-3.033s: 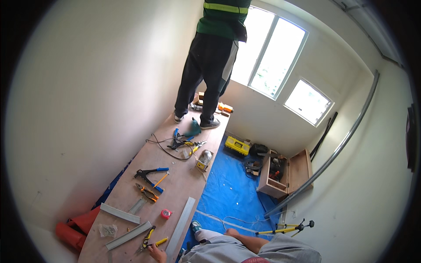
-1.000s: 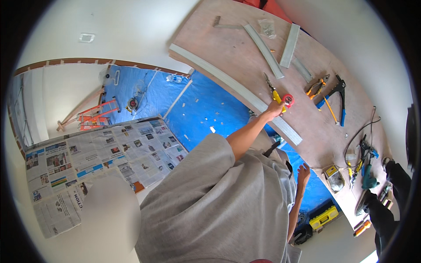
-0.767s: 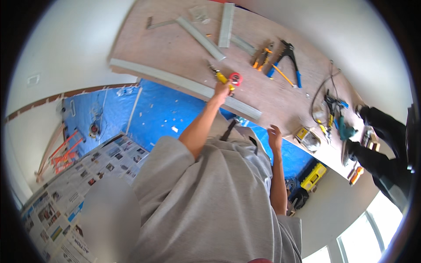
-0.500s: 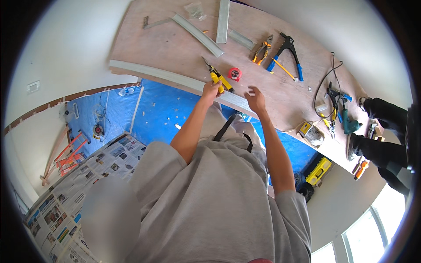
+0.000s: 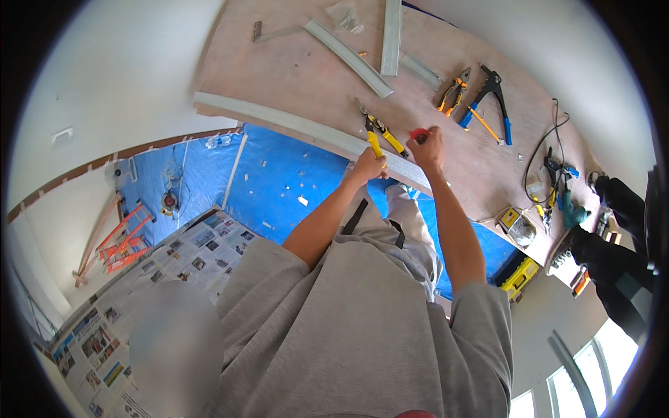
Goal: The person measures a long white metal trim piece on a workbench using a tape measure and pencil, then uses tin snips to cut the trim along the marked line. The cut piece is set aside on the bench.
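My left hand [image 5: 368, 167] is closed around one handle of a pair of yellow-handled tin snips [image 5: 374, 136]; the two handles stand apart and the blades point away from me. Just right of the snips, my right hand [image 5: 431, 152] grips a red tape measure [image 5: 419, 134], partly covered by the fingers. Both hands are over the near edge of the wooden board [image 5: 306, 94], where a long metal channel [image 5: 279, 117] lies along the rim. I cannot tell whether the tape measure touches the board.
More metal strips [image 5: 348, 57] lie beyond my hands. Farther right are orange-handled pliers [image 5: 455, 92], a blue-handled riveter [image 5: 493, 90], a black cable [image 5: 527, 167] and a teal power tool [image 5: 573, 210]. Another person's dark-trousered legs [image 5: 606, 254] are at the right edge. Blue sheeting [image 5: 272, 174] covers the floor.
My right hand, open beside the tape measure before, has closed on it. My left hand keeps hold of the snips. The whole view has shifted, so the board appears farther right.
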`<move>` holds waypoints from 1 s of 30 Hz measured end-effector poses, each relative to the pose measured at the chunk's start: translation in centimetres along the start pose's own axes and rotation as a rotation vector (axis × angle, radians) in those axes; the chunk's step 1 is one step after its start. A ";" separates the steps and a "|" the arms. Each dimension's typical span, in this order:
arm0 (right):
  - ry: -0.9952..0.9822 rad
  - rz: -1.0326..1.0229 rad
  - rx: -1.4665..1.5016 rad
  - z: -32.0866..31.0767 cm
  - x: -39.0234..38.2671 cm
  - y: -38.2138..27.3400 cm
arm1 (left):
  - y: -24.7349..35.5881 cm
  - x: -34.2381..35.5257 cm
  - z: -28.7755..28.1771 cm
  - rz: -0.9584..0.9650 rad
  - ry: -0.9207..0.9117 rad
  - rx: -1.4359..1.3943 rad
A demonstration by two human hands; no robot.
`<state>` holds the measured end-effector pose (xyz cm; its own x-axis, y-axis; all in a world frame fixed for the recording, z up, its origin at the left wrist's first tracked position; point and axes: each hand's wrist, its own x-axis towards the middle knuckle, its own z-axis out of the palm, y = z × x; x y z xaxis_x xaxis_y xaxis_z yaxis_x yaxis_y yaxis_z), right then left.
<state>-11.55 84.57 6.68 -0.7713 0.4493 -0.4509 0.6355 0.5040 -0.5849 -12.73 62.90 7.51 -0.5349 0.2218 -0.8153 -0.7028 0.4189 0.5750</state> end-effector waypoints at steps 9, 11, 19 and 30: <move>0.258 0.521 1.172 -5.1 -15.8 7.3 | -1.5 4.5 -1.1 -0.067 -0.314 0.285; 0.295 0.582 1.238 -5.3 -20.0 6.0 | -0.6 4.6 -2.5 0.046 -0.349 0.599; 0.171 0.570 1.167 -1.1 -23.5 -7.4 | 6.4 -7.7 -10.4 0.558 -0.548 0.471; -0.210 0.137 1.104 0.9 -24.8 -17.5 | 7.1 -17.4 -15.7 0.596 -0.391 0.175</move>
<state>-3.53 63.96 27.52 -0.7545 0.2657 -0.6001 0.4159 -0.5137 -0.7504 -15.74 48.21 26.87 -0.5738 0.7397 -0.3516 -0.2426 0.2565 0.9356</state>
